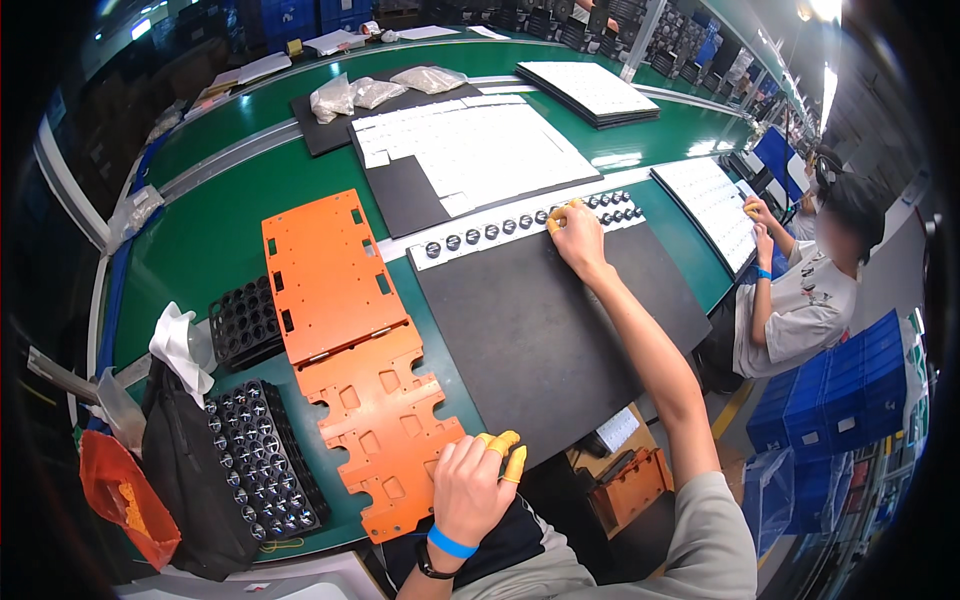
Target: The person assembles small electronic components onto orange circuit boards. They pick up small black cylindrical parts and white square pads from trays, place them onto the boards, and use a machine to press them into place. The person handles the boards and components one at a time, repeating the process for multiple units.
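Observation:
My right hand (580, 243), in yellow finger cots, reaches to the far edge of a black mat (560, 340). Its fingers are pinched together over a row of round black parts (490, 232) set on white pieces; anything between the fingertips is hidden. Close to my body, my left hand (468, 490) hovers beside the lower end of an orange fixture plate (390, 430) with cutouts. Its yellow-tipped thumb and finger stand slightly apart, with nothing visible between them. An orange plate with slots (325, 270) joins the fixture's far end.
Black trays of round shiny parts (262, 460) stand at the left, beside an orange bag (128, 500). Beyond the mat lies a board of white pieces (480, 150); clear bags (375, 93) rest behind it. A co-worker (815, 270) works at another board (705, 205) on the right.

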### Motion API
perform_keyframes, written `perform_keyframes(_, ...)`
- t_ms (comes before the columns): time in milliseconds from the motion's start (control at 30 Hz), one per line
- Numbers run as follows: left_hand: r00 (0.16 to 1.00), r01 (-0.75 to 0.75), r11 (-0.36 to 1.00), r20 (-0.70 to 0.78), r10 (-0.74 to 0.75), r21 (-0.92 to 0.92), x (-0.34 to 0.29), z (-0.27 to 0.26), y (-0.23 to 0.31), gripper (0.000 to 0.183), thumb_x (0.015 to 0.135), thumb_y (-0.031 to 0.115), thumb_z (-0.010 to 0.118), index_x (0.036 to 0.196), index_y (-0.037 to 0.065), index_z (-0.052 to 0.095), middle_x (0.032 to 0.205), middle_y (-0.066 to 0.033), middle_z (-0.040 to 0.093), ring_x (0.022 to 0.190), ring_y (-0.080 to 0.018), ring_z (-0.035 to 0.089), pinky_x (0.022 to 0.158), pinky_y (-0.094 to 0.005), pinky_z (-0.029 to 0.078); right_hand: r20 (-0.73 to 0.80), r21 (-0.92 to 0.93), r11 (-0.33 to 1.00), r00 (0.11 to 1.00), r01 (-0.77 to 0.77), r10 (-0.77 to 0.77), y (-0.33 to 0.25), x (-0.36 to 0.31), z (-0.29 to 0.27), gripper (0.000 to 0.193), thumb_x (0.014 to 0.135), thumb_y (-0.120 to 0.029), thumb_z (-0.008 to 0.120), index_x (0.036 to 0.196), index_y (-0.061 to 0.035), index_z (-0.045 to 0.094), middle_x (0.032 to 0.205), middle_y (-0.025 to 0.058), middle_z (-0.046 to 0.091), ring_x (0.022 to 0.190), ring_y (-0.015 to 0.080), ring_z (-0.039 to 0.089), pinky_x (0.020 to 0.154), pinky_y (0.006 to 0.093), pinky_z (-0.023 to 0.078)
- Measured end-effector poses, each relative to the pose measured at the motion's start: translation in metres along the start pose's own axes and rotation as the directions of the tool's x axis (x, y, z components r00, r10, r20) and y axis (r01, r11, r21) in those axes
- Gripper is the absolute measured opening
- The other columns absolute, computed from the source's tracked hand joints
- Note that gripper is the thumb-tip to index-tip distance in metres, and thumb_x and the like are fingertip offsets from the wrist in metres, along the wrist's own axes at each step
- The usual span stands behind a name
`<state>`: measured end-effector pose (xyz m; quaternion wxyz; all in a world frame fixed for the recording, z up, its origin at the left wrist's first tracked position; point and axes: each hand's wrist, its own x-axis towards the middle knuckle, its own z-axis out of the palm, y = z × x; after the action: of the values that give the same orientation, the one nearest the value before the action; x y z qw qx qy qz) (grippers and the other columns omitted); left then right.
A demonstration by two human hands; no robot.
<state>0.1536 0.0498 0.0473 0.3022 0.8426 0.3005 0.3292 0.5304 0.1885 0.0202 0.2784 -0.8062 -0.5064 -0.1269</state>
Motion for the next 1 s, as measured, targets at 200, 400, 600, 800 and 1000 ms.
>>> perform_keyframes(200,1.0,0.0,1.0,0.003,0.0,-0.001,0.0,0.0,0.0,0.015,0.083,0.014,0.075,0.094,0.004,0.073,0.077,-0.0064,0.063,0.068,-0.0241,0.056,0.067,-0.0364,0.042,-0.033,-0.024,0.999,0.999,0.034,-0.035,0.003,0.004,-0.001,0.01,0.079,-0.012,0.07,0.082,-0.0029,0.073,0.091,0.0188,0.067,0.091,0.0369,0.065,0.083,0.0465,0.052)
perform_keyframes(400,1.0,0.001,1.0,0.003,-0.001,0.004,0.0,0.0,0.0,0.015,0.083,0.014,0.075,0.094,0.004,0.073,0.078,-0.0066,0.063,0.068,-0.0243,0.056,0.067,-0.0364,0.042,-0.077,0.01,0.997,0.994,0.074,-0.073,0.006,0.003,-0.006,0.008,0.078,-0.01,0.069,0.079,-0.0028,0.072,0.089,0.0189,0.067,0.089,0.0373,0.065,0.082,0.0459,0.052)
perform_keyframes(600,1.0,0.003,1.0,0.006,-0.003,0.009,0.0,0.0,0.001,0.015,0.082,0.014,0.075,0.093,0.004,0.073,0.078,-0.0069,0.063,0.069,-0.0245,0.057,0.067,-0.0364,0.042,-0.099,0.01,0.997,0.992,0.079,-0.078,0.008,0.002,-0.015,0.008,0.079,-0.01,0.069,0.076,-0.0024,0.07,0.089,0.0155,0.066,0.086,0.0346,0.064,0.079,0.0438,0.051)
perform_keyframes(800,1.0,-0.008,1.0,-0.016,0.008,-0.01,-0.001,0.002,-0.002,0.014,0.083,0.014,0.075,0.093,0.004,0.073,0.079,-0.0065,0.065,0.068,-0.0239,0.057,0.066,-0.036,0.041,-0.024,0.527,0.845,0.992,-0.092,0.123,-0.024,-0.015,-0.059,0.014,0.086,-0.014,0.072,0.085,0.0002,0.071,0.081,0.0042,0.06,0.076,0.0146,0.055,0.071,0.0298,0.045)
perform_keyframes(1000,1.0,0.02,0.999,-0.022,-0.021,-0.046,-0.002,-0.003,-0.002,0.015,0.083,0.014,0.075,0.093,0.004,0.073,0.079,-0.006,0.064,0.068,-0.0229,0.057,0.066,-0.0359,0.041,0.331,0.647,0.757,0.929,-0.095,-0.166,-0.052,-0.101,-0.164,0.011,0.086,-0.009,0.073,0.087,0.0002,0.068,0.083,0.0032,0.062,0.078,0.0124,0.057,0.072,0.0287,0.047)
